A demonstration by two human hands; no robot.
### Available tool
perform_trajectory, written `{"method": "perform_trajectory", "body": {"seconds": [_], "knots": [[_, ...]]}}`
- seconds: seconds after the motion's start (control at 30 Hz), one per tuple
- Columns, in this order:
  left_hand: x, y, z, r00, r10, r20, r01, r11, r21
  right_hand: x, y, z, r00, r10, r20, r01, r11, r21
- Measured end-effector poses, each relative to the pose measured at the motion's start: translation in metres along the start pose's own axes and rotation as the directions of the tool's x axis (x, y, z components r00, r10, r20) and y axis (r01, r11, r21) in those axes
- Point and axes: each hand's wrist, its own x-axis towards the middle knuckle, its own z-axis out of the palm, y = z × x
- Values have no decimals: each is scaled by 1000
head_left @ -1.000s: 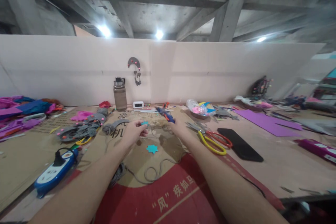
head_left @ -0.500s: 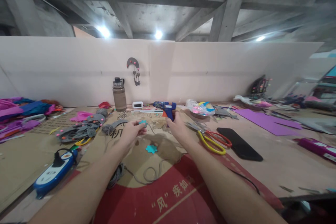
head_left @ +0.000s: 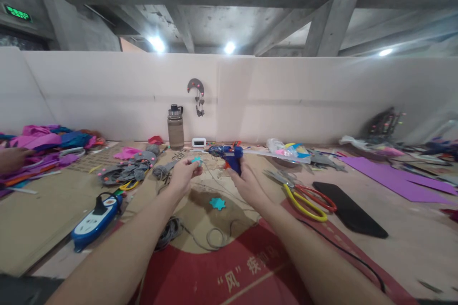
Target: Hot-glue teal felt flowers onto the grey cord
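Note:
My left hand (head_left: 185, 175) pinches a small turquoise felt piece (head_left: 196, 160) between thumb and fingertips, raised over the cardboard. In my right hand (head_left: 249, 182) is a blue glue gun (head_left: 233, 156), gripped by its handle, its nozzle pointing left towards the felt piece. A short gap separates nozzle and felt. Below and between my hands, a turquoise felt flower shape (head_left: 217, 203) lies flat on the cardboard (head_left: 193, 217). Thin grey cord (head_left: 214, 238) loops across the sheet near it, running from a small bundle (head_left: 171, 232) beside my left forearm.
Scissors (head_left: 304, 198) with red and yellow handles and a black phone (head_left: 347, 207) lie to the right. On the left are a power strip (head_left: 96, 221), grey felt pieces (head_left: 130, 169) and colourful fabric (head_left: 53, 145). A bottle (head_left: 175, 126) stands at the back. Another person's hand (head_left: 14, 159) shows far left.
The view has turned slightly left, shifting everything rightward. A person's hand has appeared at the far left edge. Both my hands keep their holds, the glue gun now tilted slightly differently.

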Motion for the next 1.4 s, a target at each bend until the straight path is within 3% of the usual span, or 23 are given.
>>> {"method": "perform_trajectory", "body": {"seconds": [0.23,0.53,0.77,1.4], "knots": [[-2,0,3,999,7,47,-9,999,36,-5,-7,-3,993,-29,112,40,995,-91],[-2,-1,3,998,13,69,-17,999,47,-5,-8,-2,988,-29,151,51,989,-142],[0,-2,2,998,1,67,-4,999,45,-5,-13,-4,983,55,173,-25,985,-174],[-1,-1,3,998,1,61,-3,999,33,-5,-10,-2,986,38,163,-5,980,-197]]}}
